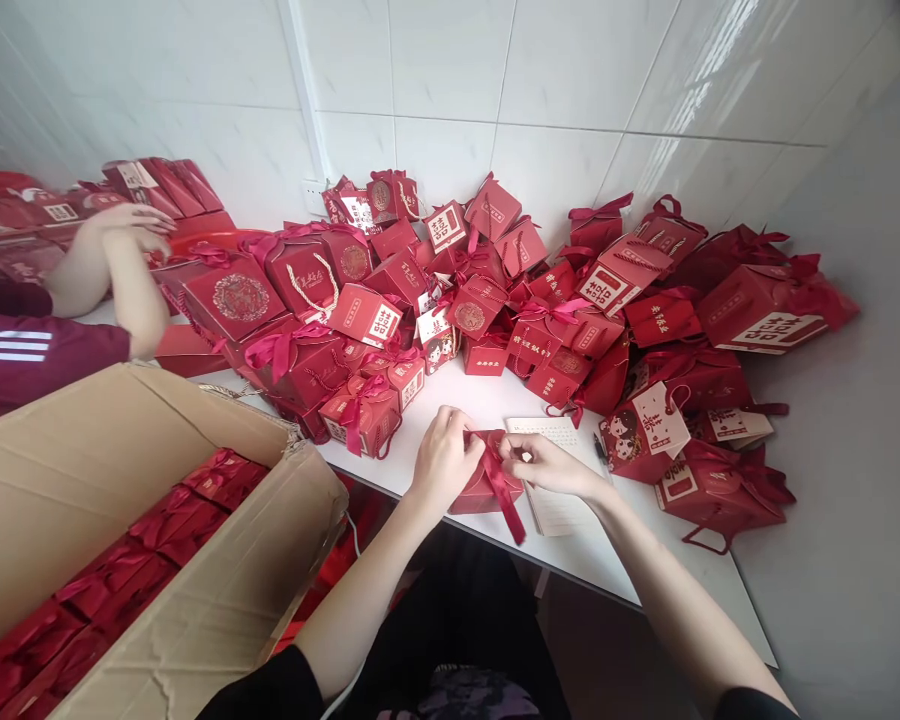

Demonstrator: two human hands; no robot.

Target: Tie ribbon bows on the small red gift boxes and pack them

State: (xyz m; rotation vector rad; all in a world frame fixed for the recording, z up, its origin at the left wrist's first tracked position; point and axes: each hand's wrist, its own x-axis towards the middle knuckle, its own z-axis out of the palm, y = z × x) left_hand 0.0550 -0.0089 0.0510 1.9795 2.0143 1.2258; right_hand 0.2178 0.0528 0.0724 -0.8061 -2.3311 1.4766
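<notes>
Places given from the notepad point(555, 432).

- Desk point(645, 565): white and set against a tiled wall. Its near edge runs diagonally just below the notepad, with a drop-off beyond.
- Carton point(120, 450): open cardboard, well left of the notepad and overhanging the near edge. Rows of ribboned red boxes point(157, 530) are packed inside.
- Pile of red gift boxes point(570, 300): heaped behind and to the right of the notepad, back to the wall.
- Co-worker's hand point(131, 228): far left, resting on the stacks there, well clear of the notepad.
- Small red box point(474, 492): touching the notepad's left edge, close to the desk's near edge.
- Ribbon point(506, 495): the knot sits on top of the box and one tail hangs down over the front.
- Left hand point(442, 460): fingers point(465, 432) closed on the ribbon at the knot, palm against the box.
- Right hand point(555, 465): fingers point(521, 452) pinching the ribbon from the notepad side.

Handling, my read: light thin card that crushes if squeezed, so hold it by the side panels, not the top. The satin ribbon looks slippery and soft; pinch it close to the knot.

Room: only a narrow bare strip between pile and edge. Free space is toward the body.
</notes>
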